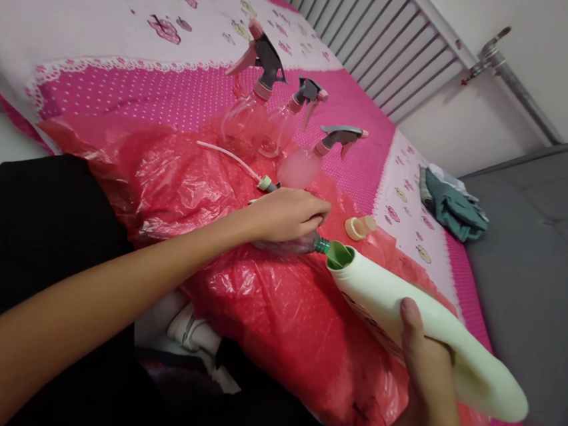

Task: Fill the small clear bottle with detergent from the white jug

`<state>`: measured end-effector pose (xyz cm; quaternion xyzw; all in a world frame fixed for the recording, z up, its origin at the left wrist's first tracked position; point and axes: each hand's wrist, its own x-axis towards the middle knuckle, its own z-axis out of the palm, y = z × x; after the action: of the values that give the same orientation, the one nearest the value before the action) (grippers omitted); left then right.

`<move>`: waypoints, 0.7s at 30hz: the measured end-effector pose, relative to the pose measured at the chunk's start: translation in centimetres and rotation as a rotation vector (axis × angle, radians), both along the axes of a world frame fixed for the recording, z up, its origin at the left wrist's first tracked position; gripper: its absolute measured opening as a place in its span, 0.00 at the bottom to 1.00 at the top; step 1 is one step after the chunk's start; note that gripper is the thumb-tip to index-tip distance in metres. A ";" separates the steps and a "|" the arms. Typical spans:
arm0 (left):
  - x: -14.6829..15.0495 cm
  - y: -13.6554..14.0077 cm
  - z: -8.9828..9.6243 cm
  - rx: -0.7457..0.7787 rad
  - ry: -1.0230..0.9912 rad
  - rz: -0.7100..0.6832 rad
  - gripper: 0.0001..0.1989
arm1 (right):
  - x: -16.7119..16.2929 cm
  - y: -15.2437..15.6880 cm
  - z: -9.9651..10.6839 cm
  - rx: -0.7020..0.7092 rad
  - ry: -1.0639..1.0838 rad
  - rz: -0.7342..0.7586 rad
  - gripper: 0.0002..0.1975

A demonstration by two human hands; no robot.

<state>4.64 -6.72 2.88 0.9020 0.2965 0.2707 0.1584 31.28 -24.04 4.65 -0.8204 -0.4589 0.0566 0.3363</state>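
My right hand (426, 374) is closed around the handle of a large pale-green jug (392, 290), tilted so its green-lined mouth faces left. That mouth meets, or nearly meets, the green neck of a small clear bottle (293, 245) lying low on the red plastic sheet. My left hand (291, 214) is closed over this clear bottle, its fingers partly hidden. Just behind that hand lies a loose spray head (266, 184) with a pale-green collar and a thin tube. A cream cap (359, 228) rests to the right of the clear bottle.
Three pink spray bottles with grey triggers, among them the front one (301, 168), stand behind my left hand. Red plastic (167, 175) covers part of the pink bed. A folded green cloth (458, 206) lies near the grey headboard (535, 264). A radiator (371, 34) lines the wall.
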 end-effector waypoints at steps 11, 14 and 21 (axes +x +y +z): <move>0.0 -0.1 0.2 -0.004 0.003 -0.005 0.12 | 0.1 -0.2 -0.1 -0.008 -0.012 -0.015 0.43; 0.0 -0.1 0.2 -0.001 0.001 -0.005 0.12 | 0.3 -0.2 -0.2 -0.005 -0.011 -0.010 0.44; 0.0 0.0 0.1 0.004 0.000 0.001 0.12 | 0.3 -0.1 -0.2 -0.008 -0.002 -0.005 0.45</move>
<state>4.68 -6.74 2.95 0.9023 0.2963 0.2712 0.1567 31.55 -24.15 4.42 -0.8229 -0.4571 0.0566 0.3328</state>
